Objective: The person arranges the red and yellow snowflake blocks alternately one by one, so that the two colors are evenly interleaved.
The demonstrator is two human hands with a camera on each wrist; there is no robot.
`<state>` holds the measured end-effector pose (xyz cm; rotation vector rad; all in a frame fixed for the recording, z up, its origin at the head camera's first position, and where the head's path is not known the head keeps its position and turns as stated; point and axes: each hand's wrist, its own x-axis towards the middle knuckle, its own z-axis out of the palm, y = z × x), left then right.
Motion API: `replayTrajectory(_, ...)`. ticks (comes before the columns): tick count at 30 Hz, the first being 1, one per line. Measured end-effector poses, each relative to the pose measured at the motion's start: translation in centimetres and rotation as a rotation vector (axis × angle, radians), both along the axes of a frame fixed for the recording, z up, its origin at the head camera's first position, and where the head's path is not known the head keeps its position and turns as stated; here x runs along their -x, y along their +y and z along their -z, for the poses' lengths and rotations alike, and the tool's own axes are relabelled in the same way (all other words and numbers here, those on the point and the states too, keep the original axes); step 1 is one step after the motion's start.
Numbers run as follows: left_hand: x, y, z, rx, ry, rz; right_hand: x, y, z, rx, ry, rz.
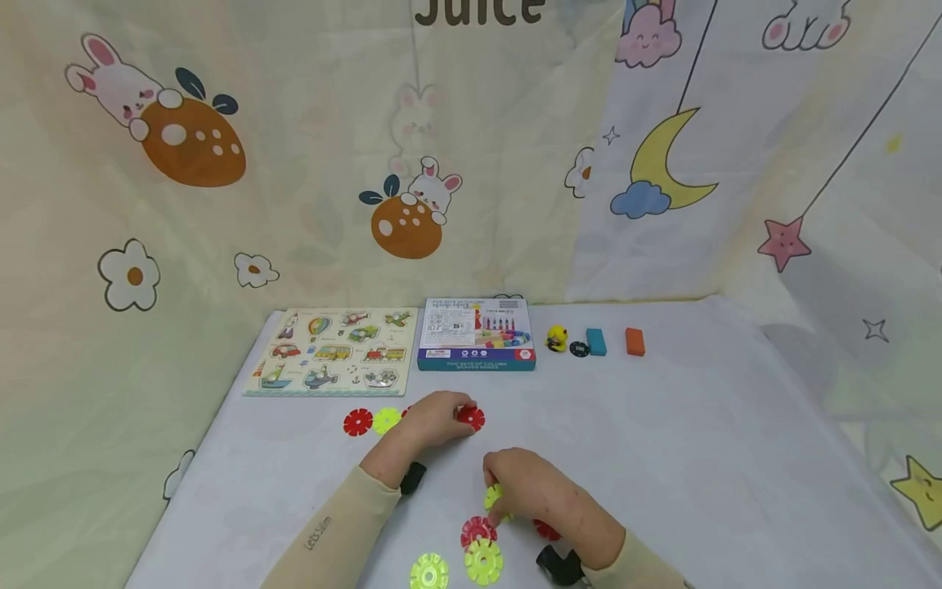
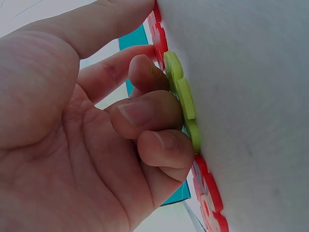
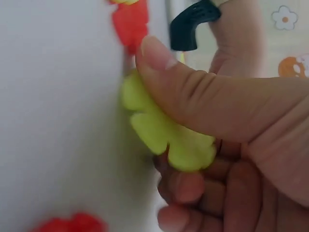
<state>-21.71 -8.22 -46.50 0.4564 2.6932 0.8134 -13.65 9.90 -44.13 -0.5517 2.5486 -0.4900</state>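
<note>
My left hand (image 1: 430, 421) pinches a red flower-shaped disc (image 1: 474, 420) at the table surface, thumb and index finger at its edges. Its other fingers curl over a yellow-green disc (image 2: 186, 99), with a red disc (image 2: 212, 203) beyond. That row begins at the left with a red disc (image 1: 357, 422) and a yellow-green one (image 1: 386, 420); my hand hides part of it. Nearer me, my right hand (image 1: 545, 491) holds another yellow-green disc (image 3: 169, 140) between thumb and fingers, tilted just over the tabletop.
Near the front lie a red disc (image 1: 477, 530), two yellow-green discs (image 1: 483, 563) and another red disc (image 1: 547, 530) partly under my right hand. Along the back are a picture puzzle board (image 1: 334, 352), a box (image 1: 476, 335), a yellow duck toy (image 1: 557, 338), a black chip (image 1: 579, 349), and blue (image 1: 596, 342) and orange blocks (image 1: 635, 342).
</note>
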Motion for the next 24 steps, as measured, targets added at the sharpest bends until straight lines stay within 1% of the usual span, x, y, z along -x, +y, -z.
replayTrajectory(3,-0.1,0.1,0.0,-0.015,-0.010,0.006,0.2,0.1,-1.5,0.080,-0.049,-0.038)
replayTrajectory(5,0.0,0.0,0.0,-0.017,-0.010,0.010,0.8,0.4,-2.8,0.152,-0.062,-0.058)
replayTrajectory(7,0.0,0.0,0.1,-0.015,-0.010,0.008,1.7,0.6,-3.9,0.235,-0.070,-0.043)
replayTrajectory(9,0.1,0.0,0.1,-0.012,-0.006,0.007,2.7,0.9,-4.3,0.326,-0.075,0.013)
replayTrajectory(11,0.1,-0.1,0.2,-0.009,-0.008,0.006,3.9,1.2,-4.0,0.395,-0.064,0.105)
replayTrajectory(13,0.0,0.0,0.3,-0.012,-0.014,0.010,4.9,1.6,-3.2,0.426,-0.036,0.207)
replayTrajectory(15,0.0,0.0,0.3,-0.015,-0.024,0.015,5.9,1.9,-2.1,0.420,-0.001,0.300)
replayTrajectory(17,-0.1,0.1,0.2,-0.015,-0.028,0.009,6.6,2.2,-1.0,0.402,0.032,0.362)
replayTrajectory(18,-0.1,0.1,0.2,-0.016,-0.028,0.007,6.9,2.3,-0.5,0.395,0.044,0.380)
replayTrajectory(20,-0.1,0.1,0.1,-0.011,-0.024,0.001,7.3,2.3,0.4,0.373,0.073,0.384)
replayTrajectory(22,0.0,0.1,0.0,-0.003,-0.018,-0.003,7.6,2.3,1.1,0.351,0.098,0.360)
replayTrajectory(24,0.1,0.1,0.1,0.007,-0.016,-0.004,7.8,2.2,1.5,0.309,0.130,0.318)
